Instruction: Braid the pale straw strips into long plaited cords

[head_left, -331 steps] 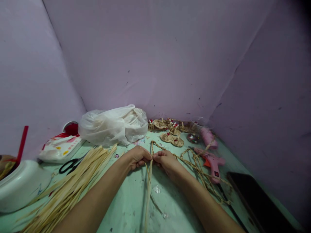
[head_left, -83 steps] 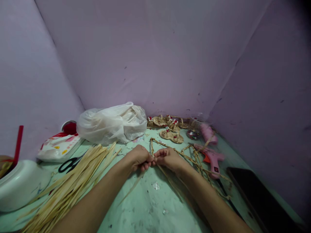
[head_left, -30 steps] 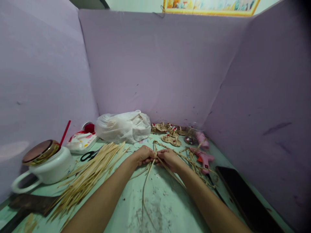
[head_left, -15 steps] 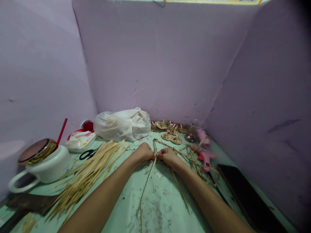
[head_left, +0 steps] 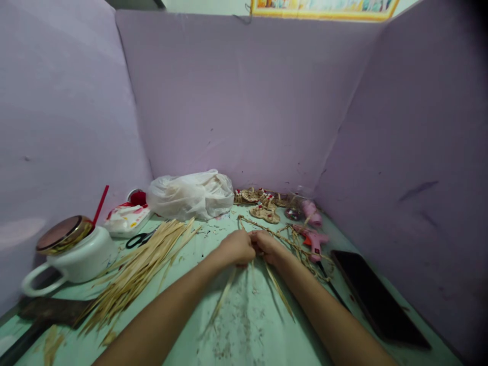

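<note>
At the middle of the table my left hand (head_left: 237, 247) and my right hand (head_left: 265, 245) are side by side, both with closed fingers. Between them they grip a twisted straw cord (head_left: 242, 222); the exact pinch is hidden behind the fingers. From under the hands loose straw ends (head_left: 280, 291) hang toward me, one pair left and one right. The cord's finished length (head_left: 269, 230) runs from a bend beyond my hands off to the right, into a loose tangle. Left of my left forearm lies a bundle of dry straw strips (head_left: 141, 274).
On the left are a white mug (head_left: 82, 256) with a lid, scissors (head_left: 140, 239), a wide dark blade (head_left: 57, 311) and a white plastic bag (head_left: 190, 195). Right stand a pink glue gun (head_left: 314, 243), pink thread spool (head_left: 311, 213) and black phone (head_left: 377, 297). Woven straw slippers (head_left: 265, 213) lie at the back.
My left hand has turned and shifted right, closer to my right hand, covering more of the cord. The straw ends below have swung. The camera view has tilted up a little.
</note>
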The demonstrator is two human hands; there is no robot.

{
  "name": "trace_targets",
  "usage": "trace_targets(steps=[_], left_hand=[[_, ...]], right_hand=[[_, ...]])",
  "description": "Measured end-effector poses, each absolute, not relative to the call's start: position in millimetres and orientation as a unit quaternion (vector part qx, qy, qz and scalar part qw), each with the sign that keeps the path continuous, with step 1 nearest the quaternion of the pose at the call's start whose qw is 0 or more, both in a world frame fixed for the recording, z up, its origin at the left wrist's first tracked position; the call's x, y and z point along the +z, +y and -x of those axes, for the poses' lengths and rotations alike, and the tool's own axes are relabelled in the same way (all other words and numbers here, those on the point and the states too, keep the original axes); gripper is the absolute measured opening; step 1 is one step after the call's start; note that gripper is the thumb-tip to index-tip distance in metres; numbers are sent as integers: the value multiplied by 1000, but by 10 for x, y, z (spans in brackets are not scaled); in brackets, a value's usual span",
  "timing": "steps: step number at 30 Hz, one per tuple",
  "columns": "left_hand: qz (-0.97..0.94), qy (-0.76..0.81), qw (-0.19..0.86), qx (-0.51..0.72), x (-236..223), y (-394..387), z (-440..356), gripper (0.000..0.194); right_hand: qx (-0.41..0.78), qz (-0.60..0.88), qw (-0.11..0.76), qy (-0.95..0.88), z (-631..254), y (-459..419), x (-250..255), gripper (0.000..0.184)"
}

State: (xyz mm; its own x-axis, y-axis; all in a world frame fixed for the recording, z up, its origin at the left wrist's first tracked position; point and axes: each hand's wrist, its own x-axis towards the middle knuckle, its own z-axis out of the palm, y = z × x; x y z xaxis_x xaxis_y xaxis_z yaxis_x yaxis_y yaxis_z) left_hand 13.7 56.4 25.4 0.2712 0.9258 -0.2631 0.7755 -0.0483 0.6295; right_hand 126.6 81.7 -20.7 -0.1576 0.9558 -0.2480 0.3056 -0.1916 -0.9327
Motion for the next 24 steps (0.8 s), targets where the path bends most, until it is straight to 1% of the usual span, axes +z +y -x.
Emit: trace_targets(steps=[1,3,4,7,9,10,16,19,22,24], left_hand=[[-698,601,370,118,295,631,-77,8],[-632,650,367,207,337,769,21,13],[-592,660,396,237,330,831,48,16],[-494,637,555,205,205,955,32,19],[-455,602,626,197,100,993,-10,19],[-443,589,645,201,62,1004,-23,19],[-452,548,674,204,59,1023,45,15],[-429,513,718,193,48,1031,76,14],[-391,514,743,174,-3,1034,73,15],[-394,538,724,176,-25,1021,52,16]], right_hand=[[535,562,307,-551,-1281,825,-200,10],[578,542,304,-528,-1302,836,-183,13],[596,536,306,-513,-1308,839,-176,14],[629,527,321,-473,-1310,841,-170,12],[634,527,328,-462,-1309,847,-188,9],[636,526,331,-457,-1310,853,-201,8],[646,497,351,-460,-1325,880,-228,12],[659,474,348,-470,-1321,874,-195,12],[630,481,340,-506,-1322,881,-193,10],[601,487,335,-538,-1329,895,-219,9]])
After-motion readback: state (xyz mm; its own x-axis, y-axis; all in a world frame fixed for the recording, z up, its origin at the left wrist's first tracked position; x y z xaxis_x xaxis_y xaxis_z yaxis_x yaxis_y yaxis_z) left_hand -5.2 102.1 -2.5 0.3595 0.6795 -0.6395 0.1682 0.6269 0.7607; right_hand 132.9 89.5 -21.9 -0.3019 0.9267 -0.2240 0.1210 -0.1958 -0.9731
